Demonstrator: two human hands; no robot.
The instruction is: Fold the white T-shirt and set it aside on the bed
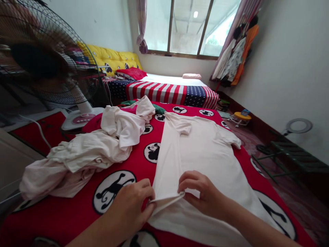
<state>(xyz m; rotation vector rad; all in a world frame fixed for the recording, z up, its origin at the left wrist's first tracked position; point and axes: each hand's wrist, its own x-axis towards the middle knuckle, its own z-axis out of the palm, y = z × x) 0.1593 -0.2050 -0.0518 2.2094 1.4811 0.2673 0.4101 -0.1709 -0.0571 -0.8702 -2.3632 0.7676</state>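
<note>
A white T-shirt point(205, 154) lies spread on a red blanket point(144, 175) with black monkey figures in white circles. Its left side is folded inward in a long strip, with that sleeve resting on top; the right sleeve points outward. Near the hem, my left hand point(133, 199) pinches the outer corner of the folded strip. My right hand point(200, 192) pinches the strip's inner edge, fingers closed on the cloth. Between both hands the fabric is slightly lifted and creased.
Crumpled white clothes point(102, 147) are heaped at the left. Behind them a spinning fan point(84, 109) stands on a white base. A second bed with a flag-patterned cover point(164, 92) lies beyond, under the window. To the right are a yellow stool point(242, 116) and a dark rack point(295, 154).
</note>
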